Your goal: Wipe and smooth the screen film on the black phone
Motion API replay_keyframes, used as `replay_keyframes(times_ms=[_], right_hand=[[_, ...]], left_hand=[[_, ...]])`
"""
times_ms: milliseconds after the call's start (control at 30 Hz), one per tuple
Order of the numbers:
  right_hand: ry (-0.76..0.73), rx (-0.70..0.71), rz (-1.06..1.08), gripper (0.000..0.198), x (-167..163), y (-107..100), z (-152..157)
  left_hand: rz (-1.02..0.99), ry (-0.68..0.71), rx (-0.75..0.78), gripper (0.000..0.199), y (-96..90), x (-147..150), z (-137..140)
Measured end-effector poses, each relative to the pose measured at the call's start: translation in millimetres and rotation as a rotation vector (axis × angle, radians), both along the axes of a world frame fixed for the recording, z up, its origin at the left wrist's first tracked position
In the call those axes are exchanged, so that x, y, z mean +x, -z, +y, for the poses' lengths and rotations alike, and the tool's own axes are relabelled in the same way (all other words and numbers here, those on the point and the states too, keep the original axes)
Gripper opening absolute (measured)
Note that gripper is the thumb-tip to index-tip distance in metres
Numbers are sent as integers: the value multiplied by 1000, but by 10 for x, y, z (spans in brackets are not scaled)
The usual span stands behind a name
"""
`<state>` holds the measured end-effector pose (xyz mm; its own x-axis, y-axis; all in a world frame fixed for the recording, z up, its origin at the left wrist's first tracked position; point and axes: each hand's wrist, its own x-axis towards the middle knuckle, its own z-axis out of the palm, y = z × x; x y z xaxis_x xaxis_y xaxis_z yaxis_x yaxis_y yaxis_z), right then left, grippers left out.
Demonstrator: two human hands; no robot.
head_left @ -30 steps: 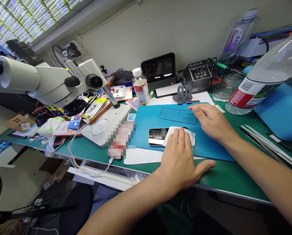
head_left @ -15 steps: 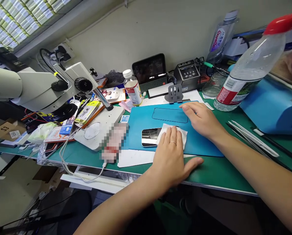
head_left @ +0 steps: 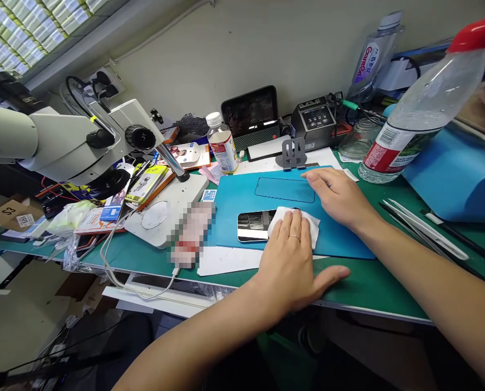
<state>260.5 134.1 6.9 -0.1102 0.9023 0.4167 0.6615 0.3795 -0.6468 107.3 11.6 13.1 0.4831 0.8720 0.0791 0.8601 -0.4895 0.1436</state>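
My left hand (head_left: pixel 289 260) lies flat with outstretched fingers on a white wipe (head_left: pixel 314 231), pressing it onto a smartphone (head_left: pixel 254 225). The phone lies face up on a blue mat (head_left: pixel 230 190); its left part shows shiny and dark, while the wipe and my fingers cover much of its right part. Beyond the phone is a thin clear screen protector (head_left: pixel 285 190) with a black border, flat on the mat. My right hand (head_left: pixel 338 195) rests at the protector's right end, thumb and fingers extended and open, its fingertips by the glass edge.
A microscope (head_left: pixel 83 136) stands on the left, beside a blurred-out object (head_left: pixel 193 233) with a white cable. Behind the mat are a small bottle (head_left: pixel 222 144), a grey phone stand (head_left: pixel 293 153) and a dark-screened device (head_left: pixel 250 111). To the right are tweezers (head_left: pixel 425 228) and a large red-capped bottle (head_left: pixel 425 108).
My left hand has slid the wipe a little to the right along the phone, baring slightly more of its glass. My right hand stays by the protector. The view has shifted slightly.
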Motion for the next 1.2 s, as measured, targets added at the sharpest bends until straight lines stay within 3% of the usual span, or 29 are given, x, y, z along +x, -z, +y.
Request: replay_keyframes(times_ms=[133, 367, 600, 800, 867, 1033, 1200], right_hand=[[-25, 18, -6, 44, -23, -3, -11], [-9, 38, 11, 48, 12, 36, 36], [-30, 29, 7, 47, 5, 15, 15], [-18, 18, 9, 49, 12, 18, 25], [-1, 17, 5, 49, 21, 13, 30], [-27, 28, -3, 45, 9, 1, 13], [-37, 0, 3, 48, 1, 11, 3]], left_hand=[[-4, 39, -7, 103, 0, -115, -199], [38, -24, 20, 98, -20, 23, 162], [-35, 23, -4, 99, 26, -133, -193], [-12, -57, -34, 100, -10, -50, 192], [-20, -51, -42, 101, -15, -45, 198], [-19, 9, -60, 98, 12, -421, -106], [42, -183, -68, 92, 31, -861, 12]])
